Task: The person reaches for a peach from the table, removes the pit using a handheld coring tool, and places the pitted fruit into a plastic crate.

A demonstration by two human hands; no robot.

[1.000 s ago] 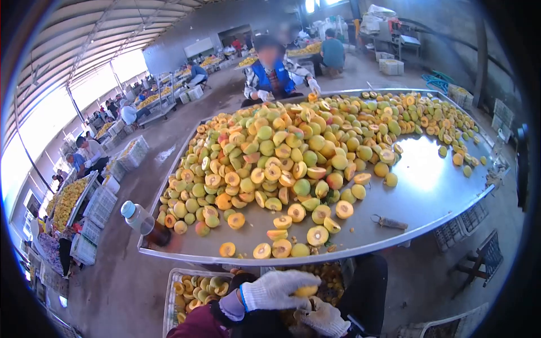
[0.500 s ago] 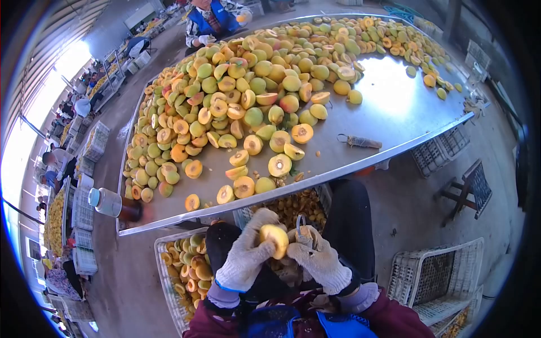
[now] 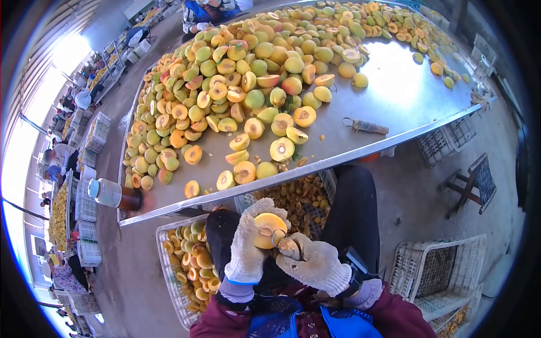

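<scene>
My left hand, in a white knit glove, grips a yellow peach half with the cut face turned up. In my gloved right hand is a looped pitting knife, its wire loop against the cut face near the stone. Fingers wrap round the handle and hide most of it. Both hands are above my lap, just before the table edge. Several peach halves lie on the metal table nearby, in front of a big heap of peaches.
A second looped tool lies on the table. At its left corner a jar of dark liquid lies tilted. Below are a crate of peach halves and a crate of scraps. Stacked crates and a stool stand right. A person sits opposite.
My left hand has turned the peach half so its cut face shows. My right hand has brought the pitting knife's loop down onto it. The view has tilted slightly downward.
</scene>
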